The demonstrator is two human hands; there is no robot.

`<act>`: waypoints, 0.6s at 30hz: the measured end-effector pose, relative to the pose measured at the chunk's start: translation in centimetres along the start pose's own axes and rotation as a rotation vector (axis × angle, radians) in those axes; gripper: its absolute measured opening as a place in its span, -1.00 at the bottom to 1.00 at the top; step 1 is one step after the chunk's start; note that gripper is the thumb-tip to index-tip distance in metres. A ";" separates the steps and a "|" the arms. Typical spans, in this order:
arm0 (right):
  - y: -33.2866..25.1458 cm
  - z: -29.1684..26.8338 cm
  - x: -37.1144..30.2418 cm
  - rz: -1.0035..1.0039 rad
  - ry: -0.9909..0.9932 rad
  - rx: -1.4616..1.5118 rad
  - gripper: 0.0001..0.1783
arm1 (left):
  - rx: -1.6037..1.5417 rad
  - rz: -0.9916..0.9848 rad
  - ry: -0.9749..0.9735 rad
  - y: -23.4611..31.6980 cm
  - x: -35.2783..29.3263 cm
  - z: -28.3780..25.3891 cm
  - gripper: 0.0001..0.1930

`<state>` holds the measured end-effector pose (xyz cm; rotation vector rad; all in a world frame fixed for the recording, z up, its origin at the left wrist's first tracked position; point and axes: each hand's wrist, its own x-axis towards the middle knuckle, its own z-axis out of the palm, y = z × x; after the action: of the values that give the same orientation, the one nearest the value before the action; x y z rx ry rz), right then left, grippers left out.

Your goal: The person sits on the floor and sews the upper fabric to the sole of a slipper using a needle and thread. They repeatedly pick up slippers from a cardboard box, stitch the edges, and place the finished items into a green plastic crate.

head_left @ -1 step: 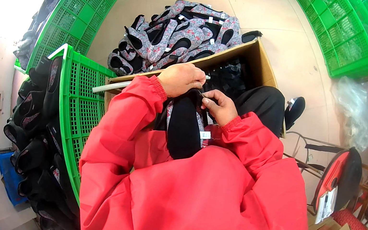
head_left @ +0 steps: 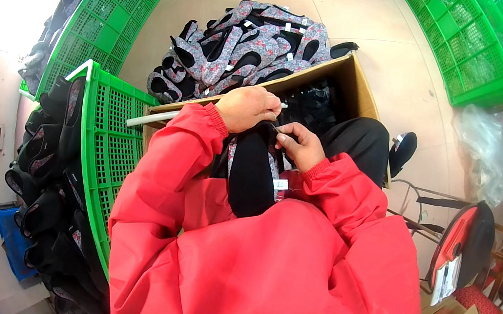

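Left hand (head_left: pixel 248 107) grips the black shoe (head_left: pixel 254 171) on the lap; right hand (head_left: pixel 301 145) fingers pinch its upper edge, beside the cardboard box (head_left: pixel 358 85).

Bright red jacket sleeves (head_left: pixel 285 276) fill the near view, a grey checked hem below. Between the hands, a black fabric shoe (head_left: pixel 253 174) with floral lining. Far off, a heap of grey floral-print slippers (head_left: pixel 243 46) with black insides; bright green plastic crates (head_left: pixel 107 126) left, brown cardboard box (head_left: pixel 357 85).
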<state>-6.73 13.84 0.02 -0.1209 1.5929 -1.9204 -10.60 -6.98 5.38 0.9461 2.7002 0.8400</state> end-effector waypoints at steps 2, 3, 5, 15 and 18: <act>0.2 -0.1 0.0 0.004 0.002 0.009 -0.88 | -0.003 -0.012 -0.007 0.1 0.0 -0.1 -0.90; 0.3 0.0 0.0 0.002 0.005 -0.005 -0.87 | -0.003 -0.017 -0.007 0.0 0.0 0.0 -0.90; 0.3 0.0 0.0 -0.001 0.002 -0.003 -0.87 | 0.000 -0.023 -0.001 -0.2 -0.1 0.1 -0.89; 0.7 0.0 -0.1 0.003 -0.007 0.043 -0.85 | -0.008 -0.039 0.013 -0.4 -0.3 0.2 -0.88; 0.7 0.0 -0.2 0.011 0.006 0.059 -0.85 | -0.009 -0.040 0.018 -0.2 -0.3 0.1 -0.88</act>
<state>-6.34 13.91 -0.53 -0.0816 1.5354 -1.9590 -10.45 -7.25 5.16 0.8840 2.7190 0.8564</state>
